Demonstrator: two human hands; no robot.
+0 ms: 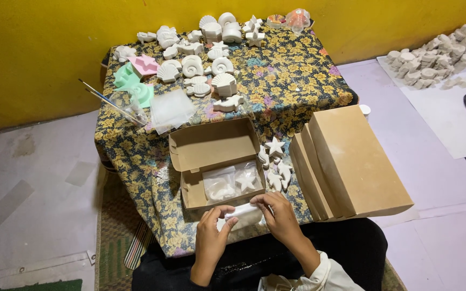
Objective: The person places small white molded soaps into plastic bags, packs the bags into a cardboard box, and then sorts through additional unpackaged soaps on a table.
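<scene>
My left hand (211,230) and my right hand (282,216) both grip a small clear plastic bag with a white plaster piece (242,214) at the near edge of the floral-clothed table (292,81). Just beyond my hands an open brown cardboard box (214,145) holds two bagged white figures (232,183), one a star. Loose white plaster figures (276,164), a starfish among them, lie right of the box.
A stack of closed brown boxes (351,161) leans at the right. Many white shell and starfish casts (211,59), pastel moulds (133,81), paintbrushes (106,102) and clear bags (171,108) cover the far table. More casts (438,59) lie on the floor against the yellow wall.
</scene>
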